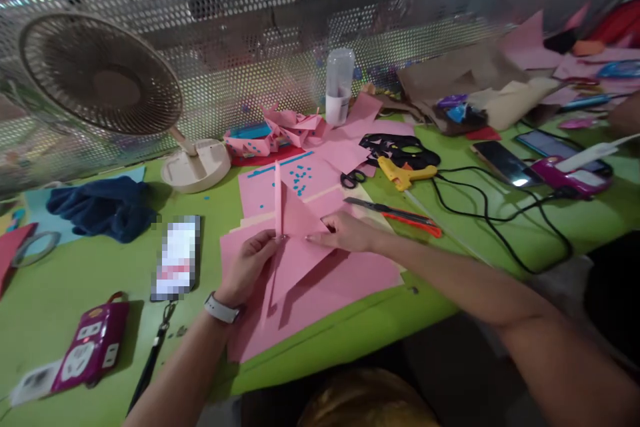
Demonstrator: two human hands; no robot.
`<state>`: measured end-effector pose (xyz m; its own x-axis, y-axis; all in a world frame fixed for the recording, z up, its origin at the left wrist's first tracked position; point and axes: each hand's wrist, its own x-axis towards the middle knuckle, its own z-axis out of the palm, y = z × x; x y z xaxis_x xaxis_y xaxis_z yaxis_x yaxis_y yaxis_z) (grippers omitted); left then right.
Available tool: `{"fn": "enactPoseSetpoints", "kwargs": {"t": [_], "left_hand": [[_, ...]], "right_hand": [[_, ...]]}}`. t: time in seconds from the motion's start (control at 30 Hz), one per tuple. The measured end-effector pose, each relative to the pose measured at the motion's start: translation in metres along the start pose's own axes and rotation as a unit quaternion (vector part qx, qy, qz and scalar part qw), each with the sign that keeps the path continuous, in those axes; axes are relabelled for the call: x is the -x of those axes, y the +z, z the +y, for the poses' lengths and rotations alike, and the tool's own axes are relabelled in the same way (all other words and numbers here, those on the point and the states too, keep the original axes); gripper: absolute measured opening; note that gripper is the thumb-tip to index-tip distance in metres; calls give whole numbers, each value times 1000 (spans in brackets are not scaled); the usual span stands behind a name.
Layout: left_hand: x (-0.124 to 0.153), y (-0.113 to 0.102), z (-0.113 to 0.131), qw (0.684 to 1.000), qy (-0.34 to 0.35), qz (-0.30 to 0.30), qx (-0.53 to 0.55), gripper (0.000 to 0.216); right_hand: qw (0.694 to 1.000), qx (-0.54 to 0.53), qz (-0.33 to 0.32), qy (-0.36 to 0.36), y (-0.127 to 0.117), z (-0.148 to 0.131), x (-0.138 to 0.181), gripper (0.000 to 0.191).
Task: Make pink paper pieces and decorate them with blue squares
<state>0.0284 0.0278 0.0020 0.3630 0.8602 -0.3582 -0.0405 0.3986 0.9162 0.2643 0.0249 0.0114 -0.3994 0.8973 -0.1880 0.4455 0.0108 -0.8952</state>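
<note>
A folded pink paper piece (pixel 296 230) is held upright over a stack of pink sheets (pixel 340 283) on the green table (pixel 75 280). My left hand (pixel 247 267), with a watch on its wrist, pinches the fold's lower left edge near a narrow upright flap. My right hand (pixel 345 232) grips the fold's right corner with closed fingers. Both hands hold the same piece a little above the sheets.
A desk fan (pixel 100 77) stands at the back left beside a dark blue cloth (pixel 103 207). A box cutter (pixel 395 215), scissors (pixel 353 178), a yellow glue gun (pixel 403 173), a bottle (pixel 339 85), phones (pixel 505 163), black cables and a power strip (pixel 90 347) lie around.
</note>
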Motion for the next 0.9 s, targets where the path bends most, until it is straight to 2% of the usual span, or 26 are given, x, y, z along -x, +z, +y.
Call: {"fn": "enactPoseSetpoints", "kwargs": {"t": [0.2,0.3,0.33,0.37,0.4,0.43,0.47,0.5,0.53,0.6,0.67,0.8,0.9], "left_hand": [[-1,0,8,1000,5,21,-19,39],[-2,-3,12,999,3,35,-20,41],[-3,-3,13,999,-1,39,-16,42],[-3,-4,13,999,-6,41,-11,43],[-3,-4,14,999,-9,41,-7,43],[-3,-4,14,999,-8,38,-2,43],[-3,-3,13,999,-5,36,1,43],[-2,-3,13,999,0,34,2,41],[-2,-3,13,999,4,33,0,40],[-2,-3,13,999,2,32,-7,39],[-1,-4,12,1000,-7,30,-8,39],[-3,-5,10,1000,13,21,17,37],[-3,-5,9,999,23,15,20,36]], "right_hand": [[998,53,-22,-26,6,-8,6,36],[998,43,-48,-16,-13,-16,10,47],[999,34,-31,-15,-25,-17,10,48],[999,33,16,-10,-39,-18,9,49],[994,62,94,0,-54,-17,7,44],[974,135,181,20,-69,-16,4,36],[937,234,253,52,-83,-13,1,28],[899,323,280,94,-94,-10,-3,25],[874,383,264,139,-101,-7,-7,27],[854,438,213,185,-106,-2,-17,33],[852,448,184,197,-102,1,-25,39],[844,456,176,220,-92,2,-39,46],[841,455,164,241,-95,3,-47,50]]}}
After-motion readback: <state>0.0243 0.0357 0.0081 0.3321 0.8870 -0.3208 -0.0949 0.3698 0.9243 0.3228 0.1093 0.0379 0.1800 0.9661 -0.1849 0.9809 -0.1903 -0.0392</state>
